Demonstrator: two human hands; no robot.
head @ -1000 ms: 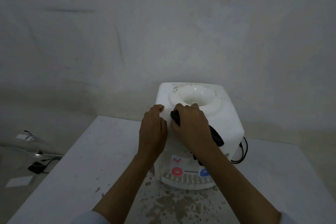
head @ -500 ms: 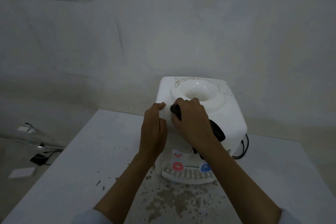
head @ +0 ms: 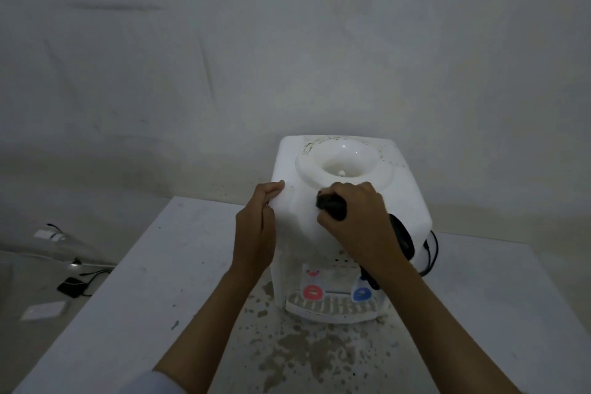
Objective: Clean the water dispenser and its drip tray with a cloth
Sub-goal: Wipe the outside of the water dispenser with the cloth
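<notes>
The right hand (head: 355, 217) is gripping a dark cloth (head: 332, 206), fingers curled round it, and pressing it onto the front of the dispenser's (head: 406, 201) top, just on the near side of the bowl (head: 343, 158). More dark cloth is trailing out behind the wrist and hanging down the dispenser's right front. The left hand (head: 256, 230) is resting against the dispenser's left top edge, fingers lying fairly straight along the corner with the thumb on top, apparently steadying the body; it is holding nothing. The bowl is lying directly beyond the right hand's knuckles, touching distance ahead, and dark specks are sitting on its far and right rim, so the wipe probably needs to be travelling forward and around that ring; the right hand is the nearer one for it. Inside the bowl only a small pale spike at the centre is showing; whether water is in there cannot be told. The tray (head: 332, 310) is lying below and nearer than both hands, under the red tap (head: 312, 292) and blue tap (head: 362, 293), its slotted grille looking grimy and not yet being wiped. The table (head: 144, 281) nearer than the tray is showing dark speckled stains. A black cord (head: 430, 253) is looping behind the right wrist.
</notes>
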